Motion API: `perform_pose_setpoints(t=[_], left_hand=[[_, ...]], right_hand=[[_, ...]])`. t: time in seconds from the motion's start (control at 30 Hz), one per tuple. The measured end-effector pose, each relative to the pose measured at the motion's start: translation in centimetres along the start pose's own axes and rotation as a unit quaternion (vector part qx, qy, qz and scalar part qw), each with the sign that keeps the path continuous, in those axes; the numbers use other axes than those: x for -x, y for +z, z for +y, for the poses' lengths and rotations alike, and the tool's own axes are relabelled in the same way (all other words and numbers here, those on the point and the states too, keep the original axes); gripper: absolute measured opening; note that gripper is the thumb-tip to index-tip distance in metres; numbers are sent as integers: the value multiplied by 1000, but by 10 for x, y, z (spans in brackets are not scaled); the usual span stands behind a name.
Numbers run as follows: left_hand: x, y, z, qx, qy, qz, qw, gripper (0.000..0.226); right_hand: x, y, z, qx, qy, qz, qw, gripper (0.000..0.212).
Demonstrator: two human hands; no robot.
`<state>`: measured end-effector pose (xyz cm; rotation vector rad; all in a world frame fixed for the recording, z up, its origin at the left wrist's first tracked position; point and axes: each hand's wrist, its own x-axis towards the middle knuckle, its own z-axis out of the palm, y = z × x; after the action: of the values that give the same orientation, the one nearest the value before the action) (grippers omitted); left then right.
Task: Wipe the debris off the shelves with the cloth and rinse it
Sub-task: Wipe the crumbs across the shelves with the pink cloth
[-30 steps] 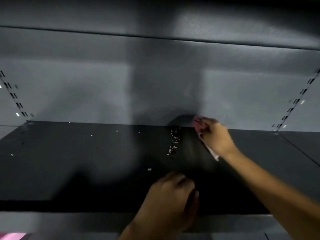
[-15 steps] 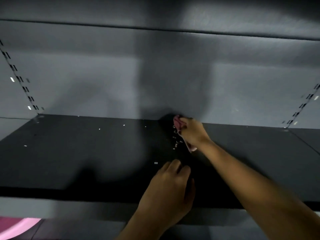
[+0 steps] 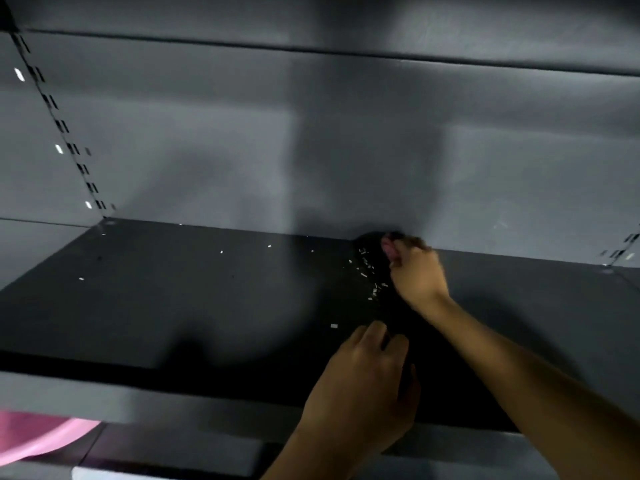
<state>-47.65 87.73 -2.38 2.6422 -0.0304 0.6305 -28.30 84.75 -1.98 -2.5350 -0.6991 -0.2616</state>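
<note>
A dark shelf [image 3: 180, 306] fills the middle of the view. My right hand [image 3: 417, 275] is at the back of it by the grey wall, shut on a pink cloth [image 3: 388, 243] that peeks out past the fingers. A small heap of pale debris [image 3: 369, 271] lies just left of that hand, and loose bits [image 3: 221, 252] are scattered further left. My left hand [image 3: 363, 386] is cupped at the shelf's front edge, fingers curled, nothing visibly in it.
A grey back wall [image 3: 207, 150] rises behind the shelf, with slotted uprights at the left [image 3: 62, 126] and right [image 3: 623, 247]. Another shelf [image 3: 311, 15] hangs overhead. A pink basin rim [image 3: 41, 438] shows at the lower left, below the shelf.
My right hand has swept the cloth leftward along the back of the shelf, pushing the debris with it. The view has shifted so the left upright shows more. The left hand has stayed at the front edge.
</note>
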Motion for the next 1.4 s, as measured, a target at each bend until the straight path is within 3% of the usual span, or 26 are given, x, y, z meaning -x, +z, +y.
perform_pose_setpoints(t=[0.07,0.13,0.27,0.37,0.5,0.67,0.83,0.93,1.0,1.07,1.2,1.27,1.4], left_hand=[[0,0,-1,-7,1,-8,1000,32],[1,-1,-3,-9,1,-8,1000,41],[2,-5,-4,19,-12,3,1000,31],[1,-4,-2,0,-5,22,1000,27],[2,-3,0,-1,-7,26,1000,24],[0,2,1,-11,1,25,1000,16],[1,-2,0,-15,-18,2,1000,25],[3,-4,1,-17,-6,3,1000,29],[4,-5,1,-14,-2,-4,1000,29],[3,-3,1,-21,-4,5,1000,27],[2,1,3,-21,-22,10,999,32],[2,0,4,-15,-19,17,1000,27],[-1,-1,4,-21,-13,24,999,20]], right_hand=[[2,11,-33,-39,-42,-56,997,36],[5,13,-63,-106,-77,-93,987,26],[0,-27,-70,-177,-101,-4,979,22],[-15,-55,-12,-71,-72,22,995,20],[-17,-49,60,60,39,-23,997,34],[-22,-17,33,98,18,-14,995,25],[-24,3,-38,21,-22,-117,993,27],[-23,-16,-53,-95,-24,-166,981,21],[-16,-37,-45,-138,-28,-95,985,21],[-10,-58,-22,-109,-24,-17,994,21],[-1,-69,49,24,39,-49,998,28],[13,-53,64,87,-9,-45,995,49],[29,-19,31,35,-95,-40,994,51]])
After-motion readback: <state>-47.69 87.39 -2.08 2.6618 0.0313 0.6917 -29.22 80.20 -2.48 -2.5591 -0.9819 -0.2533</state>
